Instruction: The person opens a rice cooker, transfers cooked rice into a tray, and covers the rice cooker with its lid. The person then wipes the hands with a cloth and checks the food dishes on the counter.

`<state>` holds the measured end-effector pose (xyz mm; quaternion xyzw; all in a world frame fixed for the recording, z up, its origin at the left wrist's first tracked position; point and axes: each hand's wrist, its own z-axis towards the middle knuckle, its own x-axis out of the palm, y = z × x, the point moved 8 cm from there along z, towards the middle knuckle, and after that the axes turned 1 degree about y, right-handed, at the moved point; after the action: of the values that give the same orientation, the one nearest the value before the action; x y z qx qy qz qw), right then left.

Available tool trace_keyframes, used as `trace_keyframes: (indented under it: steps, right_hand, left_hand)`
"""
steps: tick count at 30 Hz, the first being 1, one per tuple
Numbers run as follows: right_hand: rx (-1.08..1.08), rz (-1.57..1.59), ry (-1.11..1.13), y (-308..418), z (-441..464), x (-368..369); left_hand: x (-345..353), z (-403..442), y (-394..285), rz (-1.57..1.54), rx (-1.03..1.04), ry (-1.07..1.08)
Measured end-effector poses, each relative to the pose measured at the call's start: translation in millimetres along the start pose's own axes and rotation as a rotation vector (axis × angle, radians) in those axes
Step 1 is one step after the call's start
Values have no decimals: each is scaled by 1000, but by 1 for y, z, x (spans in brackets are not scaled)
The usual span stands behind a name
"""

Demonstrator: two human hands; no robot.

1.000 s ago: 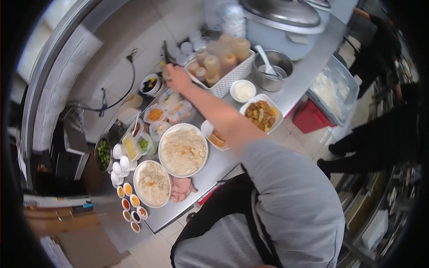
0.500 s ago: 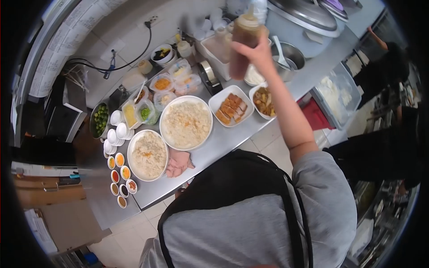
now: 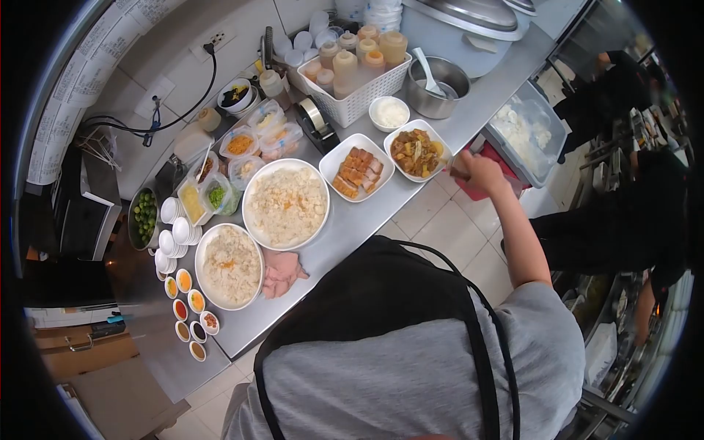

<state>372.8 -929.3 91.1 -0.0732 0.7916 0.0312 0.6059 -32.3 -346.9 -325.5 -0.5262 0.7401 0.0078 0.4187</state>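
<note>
One steel counter [image 3: 348, 224] runs diagonally across the view, with a large lidded container [image 3: 447, 45] at its far end. Next in size, a white basket [image 3: 370, 97] holds squeeze bottles [image 3: 345, 70] upright. Nearer stand two round bowls of rice, the larger bowl [image 3: 245, 205] touching or nearly touching the smaller bowl [image 3: 199, 265]. Beside them, a white dish [image 3: 336, 155] carries sliced meat [image 3: 358, 174]; next to it, by the counter's front edge, stands the dish of stew [image 3: 416, 152]. The right hand [image 3: 480, 176] is just beyond that edge, near the stew, its fingers curled; a brownish patch shows at them, but whether anything is gripped cannot be told. The left hand is out of view. Step in hand, by judgement: handling at the counter's edge; any next move calls for clearance from the stew's rim. Smallest: sauces [image 3: 180, 310] in little white cups
</note>
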Motion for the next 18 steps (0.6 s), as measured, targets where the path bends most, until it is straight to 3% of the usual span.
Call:
trace_keyframes:
  steps: [5,9,11,14,17,18]
  right_hand:
    - [-39,3,34,19,11,6]
    - [-10,30,-83,0,27,-4]
    - [96,63,6,-11,23,-3]
    - [38,222,29,-4,12,-10]
    - [-221,626,-61,35,21,-40]
    - [-259,621,-61,54,26,-56]
  left_hand:
    - [-1,0,0,3,2,2]
    - [-3,-2,-1,4,17,-5]
    - [-2,-3,1,5,20,-13]
    - [-4,-5,4,-7,32,-46]
    - [-9,-14,9,-34,34,-80]
    - [-9,-17,12,-44,29,-91]
